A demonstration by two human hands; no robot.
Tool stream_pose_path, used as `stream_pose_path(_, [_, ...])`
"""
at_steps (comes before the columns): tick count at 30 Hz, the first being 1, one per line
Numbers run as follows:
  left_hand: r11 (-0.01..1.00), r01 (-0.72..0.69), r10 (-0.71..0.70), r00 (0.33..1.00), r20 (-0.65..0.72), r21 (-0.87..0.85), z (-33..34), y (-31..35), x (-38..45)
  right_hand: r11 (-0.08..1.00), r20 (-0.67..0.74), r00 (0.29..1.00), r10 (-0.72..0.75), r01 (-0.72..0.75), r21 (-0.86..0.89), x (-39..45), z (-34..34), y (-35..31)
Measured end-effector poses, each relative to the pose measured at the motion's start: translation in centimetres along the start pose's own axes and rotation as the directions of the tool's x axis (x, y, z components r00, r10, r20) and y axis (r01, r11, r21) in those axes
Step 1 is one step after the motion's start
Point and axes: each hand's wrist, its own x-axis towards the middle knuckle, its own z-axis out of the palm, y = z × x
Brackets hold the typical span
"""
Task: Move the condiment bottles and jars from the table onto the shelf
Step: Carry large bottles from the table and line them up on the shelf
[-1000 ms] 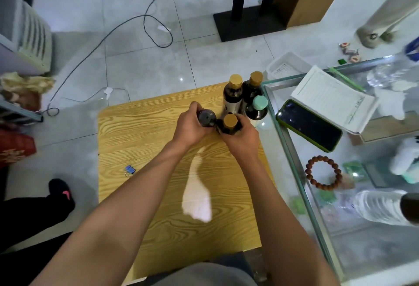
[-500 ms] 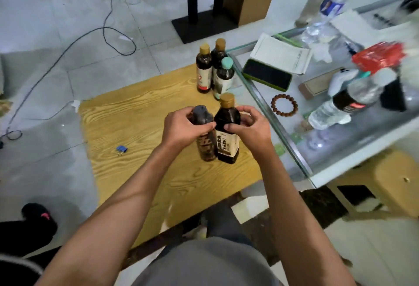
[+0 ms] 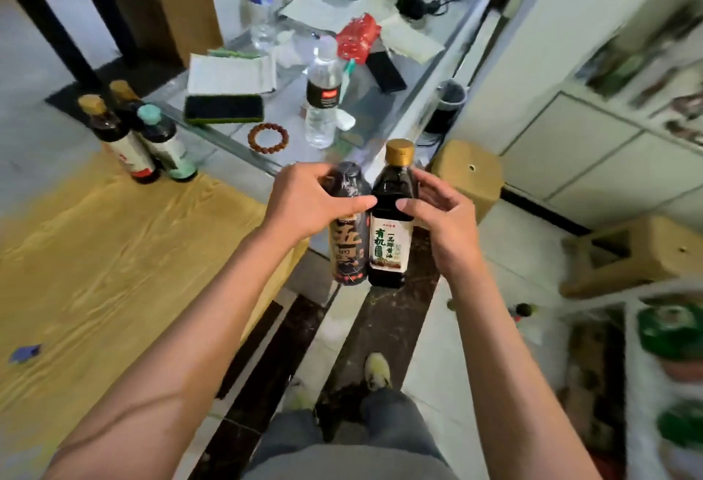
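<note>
Between your hands, two bottles travel: left hand [image 3: 304, 202] grips the black-wrapped bottle [image 3: 348, 224], right hand [image 3: 437, 213] the gold-capped bottle [image 3: 392, 213]. Next, locate shelf space.

Soft, even indoor light fills the room, with no hard shadows anywhere. The glass counter [image 3: 380, 114] throws back pale, milky glare, brightest along its far end. Nearest the gold-capped soy sauce bottle [image 3: 392, 213] things are sharpest: its label print reads fairly cleanly. Away from that bottle everything smears. To its right the white shelf unit [image 3: 608, 144] is streaked with motion blur, its contents unreadable. To its left the wooden table [image 3: 95, 251] has smudged grain. Straight lines bow outward toward the edges, and the forearms below the bottle look stretched by the wide lens.
</note>
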Motion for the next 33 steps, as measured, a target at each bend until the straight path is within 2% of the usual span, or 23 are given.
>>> stream_pose_path(4, [0.993,-0.115,0.116,0.980,0.164,-0.021,7.0,6.3,0.7,0.995,-0.179,0.981,-0.072,0.083,0.054,-2.4,-8.2,-2.5])
stream_pose_path(8, [0.968,-0.241,0.252,0.934,0.253,-0.074,14.3,13.1,0.2,0.987,-0.310,0.943,-0.123,0.148,0.056,-4.7,-16.6,-5.0])
stream_pose_path(15, [0.904,-0.406,0.423,0.814,0.397,-0.130,28.4,25.6,-3.3,0.950,-0.554,0.802,-0.224,0.306,0.059,-9.8,-32.0,-9.4])
stream_pose_path(19, [0.857,-0.479,0.507,0.712,0.485,-0.192,37.5,33.4,-6.2,0.920,-0.660,0.711,-0.242,0.384,0.076,-13.4,-41.9,-11.0])
stream_pose_path(26, [0.725,-0.587,0.684,0.554,0.474,-0.360,50.3,46.4,-11.8,0.884,-0.765,0.556,-0.325,0.466,-0.037,-19.5,-55.8,-16.4])
stream_pose_path(33, [0.664,-0.535,0.748,0.479,0.459,-0.522,59.8,55.8,-15.0,0.826,-0.847,0.347,-0.403,0.536,-0.173,-22.1,-64.2,-21.6])
